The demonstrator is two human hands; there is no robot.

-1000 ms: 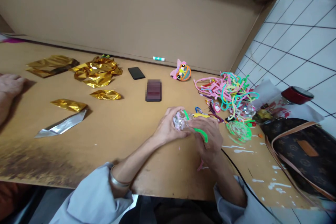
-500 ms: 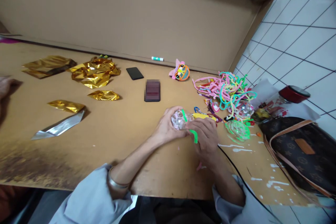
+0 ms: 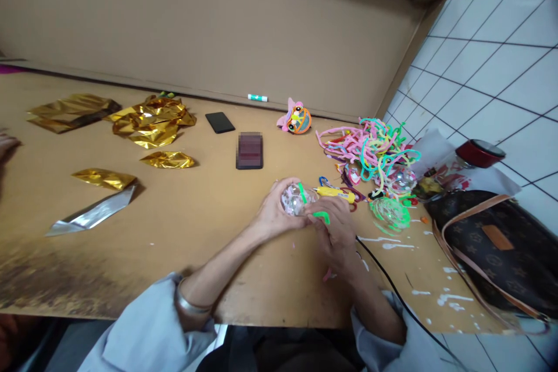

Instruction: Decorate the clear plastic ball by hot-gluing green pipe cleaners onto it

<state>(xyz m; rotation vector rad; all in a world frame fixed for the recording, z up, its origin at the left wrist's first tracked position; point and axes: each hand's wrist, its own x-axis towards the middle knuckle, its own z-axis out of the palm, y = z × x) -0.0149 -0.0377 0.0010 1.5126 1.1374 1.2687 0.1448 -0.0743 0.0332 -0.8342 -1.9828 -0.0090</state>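
Observation:
My left hand (image 3: 274, 209) is wrapped round a clear ball (image 3: 293, 200) with pale pink and white bits inside. A bright green fuzzy strip (image 3: 303, 192), like a pipe cleaner, runs over the ball's top. My right hand (image 3: 335, 229) is closed at the ball's right side, pinching another length of the green pipe cleaner (image 3: 321, 217), whose bent end sticks out above the fingers. Just beyond the right hand lies a yellow tool (image 3: 335, 193) that looks like a glue gun. A black cord (image 3: 387, 285) leads from beneath my right wrist toward the bottom right.
Tangled pipe cleaners (image 3: 370, 148), a green-lined clear ball (image 3: 390, 215), a red-lidded jar (image 3: 479, 154) and a brown handbag (image 3: 497, 244) crowd the right. Behind stands a decorated ball (image 3: 299, 117). Gold foil (image 3: 152, 122) and phones (image 3: 220, 122) lie left; another person's hand (image 3: 6, 142) shows there.
My right hand has shifted slightly and the green end in it has turned from hanging down to lying more sideways. More of the yellow tool shows. The whole view has moved slightly.

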